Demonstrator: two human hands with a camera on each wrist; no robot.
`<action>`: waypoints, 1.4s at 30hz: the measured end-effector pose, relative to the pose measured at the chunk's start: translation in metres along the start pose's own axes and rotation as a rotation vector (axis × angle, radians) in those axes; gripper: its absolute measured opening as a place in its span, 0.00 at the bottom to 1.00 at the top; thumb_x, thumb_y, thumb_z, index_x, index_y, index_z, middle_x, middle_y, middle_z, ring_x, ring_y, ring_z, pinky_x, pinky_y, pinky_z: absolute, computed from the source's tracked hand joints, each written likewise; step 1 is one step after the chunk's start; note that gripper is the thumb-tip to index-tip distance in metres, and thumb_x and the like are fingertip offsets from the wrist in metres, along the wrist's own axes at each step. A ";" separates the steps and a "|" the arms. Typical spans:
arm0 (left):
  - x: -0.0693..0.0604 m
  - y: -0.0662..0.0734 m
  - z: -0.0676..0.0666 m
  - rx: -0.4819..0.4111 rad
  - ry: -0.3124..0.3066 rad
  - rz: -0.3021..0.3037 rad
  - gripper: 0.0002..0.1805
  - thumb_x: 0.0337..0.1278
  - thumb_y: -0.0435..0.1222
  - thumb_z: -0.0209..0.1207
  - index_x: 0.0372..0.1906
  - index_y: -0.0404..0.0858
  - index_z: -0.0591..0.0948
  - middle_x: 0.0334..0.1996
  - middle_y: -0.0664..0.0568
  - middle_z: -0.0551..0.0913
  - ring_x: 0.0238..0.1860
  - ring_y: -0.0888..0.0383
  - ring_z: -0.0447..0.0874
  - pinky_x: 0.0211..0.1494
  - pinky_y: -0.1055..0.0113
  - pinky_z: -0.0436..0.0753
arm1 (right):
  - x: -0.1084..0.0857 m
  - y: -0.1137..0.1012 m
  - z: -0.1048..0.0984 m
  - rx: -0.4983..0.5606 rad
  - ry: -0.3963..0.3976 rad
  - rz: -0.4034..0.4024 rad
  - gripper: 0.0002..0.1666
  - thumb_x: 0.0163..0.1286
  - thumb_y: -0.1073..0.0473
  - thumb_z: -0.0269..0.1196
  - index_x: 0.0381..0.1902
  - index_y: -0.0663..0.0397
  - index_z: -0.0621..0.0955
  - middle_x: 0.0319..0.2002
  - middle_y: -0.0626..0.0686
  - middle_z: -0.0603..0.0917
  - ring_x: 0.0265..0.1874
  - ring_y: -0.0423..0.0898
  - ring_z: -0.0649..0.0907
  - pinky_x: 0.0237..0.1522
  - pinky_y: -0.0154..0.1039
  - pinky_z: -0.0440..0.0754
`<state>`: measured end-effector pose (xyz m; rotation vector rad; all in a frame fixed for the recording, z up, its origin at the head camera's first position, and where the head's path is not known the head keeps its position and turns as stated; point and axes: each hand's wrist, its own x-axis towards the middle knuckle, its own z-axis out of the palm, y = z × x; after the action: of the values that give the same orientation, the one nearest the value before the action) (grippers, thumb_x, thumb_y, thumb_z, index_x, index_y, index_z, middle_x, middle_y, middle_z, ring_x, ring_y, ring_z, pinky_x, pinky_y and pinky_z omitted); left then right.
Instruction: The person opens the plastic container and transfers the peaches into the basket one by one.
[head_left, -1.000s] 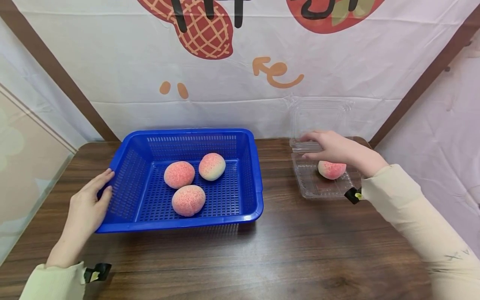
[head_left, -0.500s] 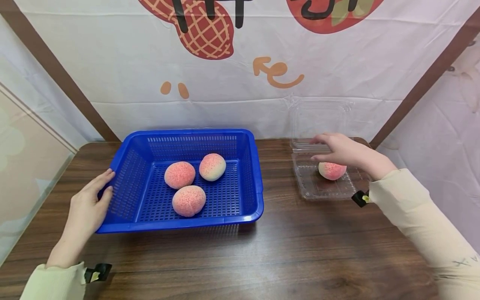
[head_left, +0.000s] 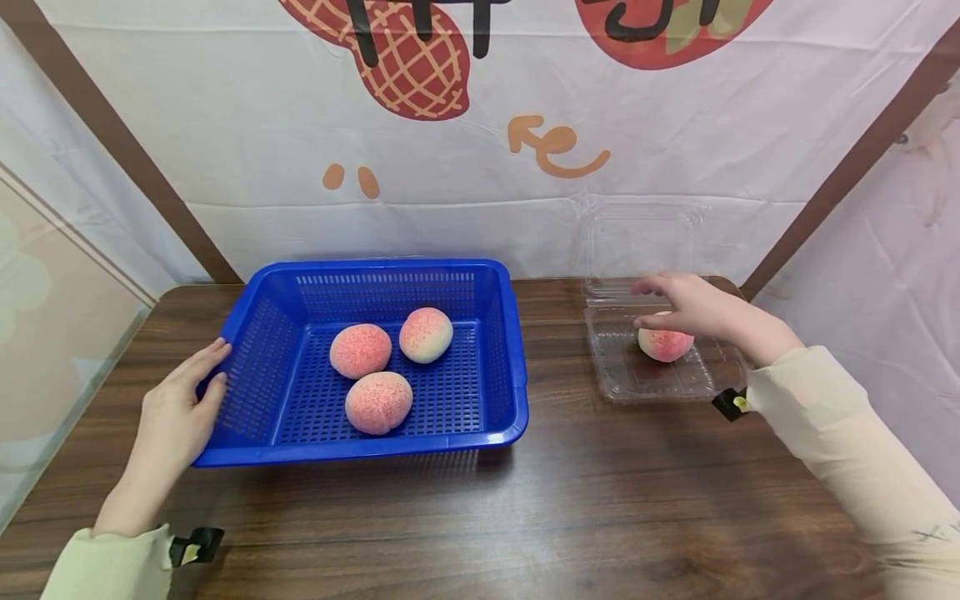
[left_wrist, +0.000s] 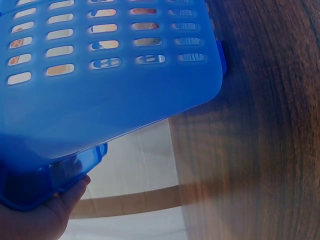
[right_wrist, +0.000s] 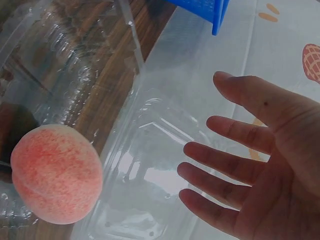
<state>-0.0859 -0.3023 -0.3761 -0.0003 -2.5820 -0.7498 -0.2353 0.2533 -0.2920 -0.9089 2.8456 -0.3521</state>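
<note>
A blue plastic basket [head_left: 360,450] holds three pink peaches: one at the left [head_left: 360,351], one at the back right [head_left: 426,336] and one at the front [head_left: 378,403]. My left hand [head_left: 174,412] grips the basket's left rim; the left wrist view shows the hand [left_wrist: 47,215] at the rim beneath the slotted wall. A clear plastic clamshell box [head_left: 618,379] stands at the right with its lid raised and another peach [head_left: 666,343] inside. Above that peach hovers my right hand [head_left: 693,307], fingers spread and apart from it, as the right wrist view also shows.
A brown wood-grain table [head_left: 570,492] bears the basket and the box. Behind the table hangs a white printed cloth [head_left: 465,192], close behind the box's raised lid [head_left: 641,242]. Another cloth panel [head_left: 877,275] borders the right side.
My right hand has moved right and slightly nearer to me, from beside the raised lid to over the peach in the box. The left hand and basket have stayed still.
</note>
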 end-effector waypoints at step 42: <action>0.001 0.002 -0.004 -0.004 -0.009 -0.002 0.20 0.61 0.28 0.47 0.57 0.26 0.71 0.59 0.35 0.69 0.59 0.35 0.64 0.60 0.42 0.60 | -0.014 0.048 0.036 -0.002 -0.019 0.089 0.27 0.54 0.63 0.65 0.50 0.72 0.73 0.49 0.71 0.74 0.51 0.67 0.72 0.51 0.60 0.70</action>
<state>-0.0847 -0.3023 -0.3716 -0.0024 -2.5892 -0.7577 -0.2438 0.2931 -0.3384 -0.7792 2.8577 -0.3278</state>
